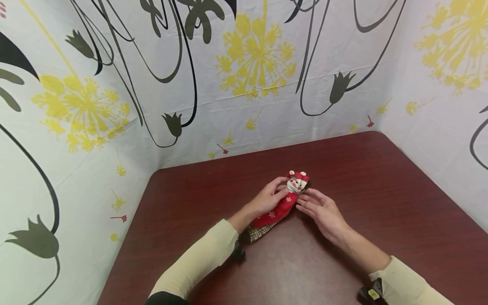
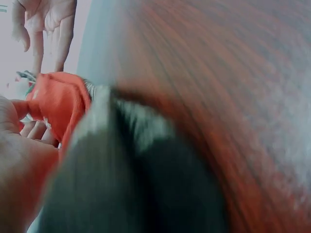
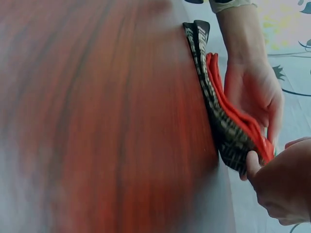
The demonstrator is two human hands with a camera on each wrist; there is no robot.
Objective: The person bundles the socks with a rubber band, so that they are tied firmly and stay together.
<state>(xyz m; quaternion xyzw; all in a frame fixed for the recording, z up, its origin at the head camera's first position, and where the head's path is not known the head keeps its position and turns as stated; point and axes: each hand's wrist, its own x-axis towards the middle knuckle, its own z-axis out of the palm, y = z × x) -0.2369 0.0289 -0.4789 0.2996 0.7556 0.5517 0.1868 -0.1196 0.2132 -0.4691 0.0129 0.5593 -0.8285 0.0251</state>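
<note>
A red sock [image 1: 282,208] with white snowflakes and a snowman-like face in a red hat lies over a dark sock [image 1: 261,232] with a pale geometric pattern. My left hand [image 1: 266,200] grips the pair near the face end, thumb across the red cloth. From the other side my right hand [image 1: 324,212] meets that same end; in the right wrist view its thumb and a fingertip pinch the dark cloth. The toes of the dark socks [image 2: 102,179] loom blurred in the left wrist view, spread slightly apart. Part of the face end is hidden behind the fingers.
Beneath the hands is a dark red-brown wooden table [image 1: 213,190] with rounded corners. White cloth walls [image 1: 206,144] printed with yellow flowers and dark stems rise along its back and sides. Each wrist wears a small black camera [image 1: 370,293].
</note>
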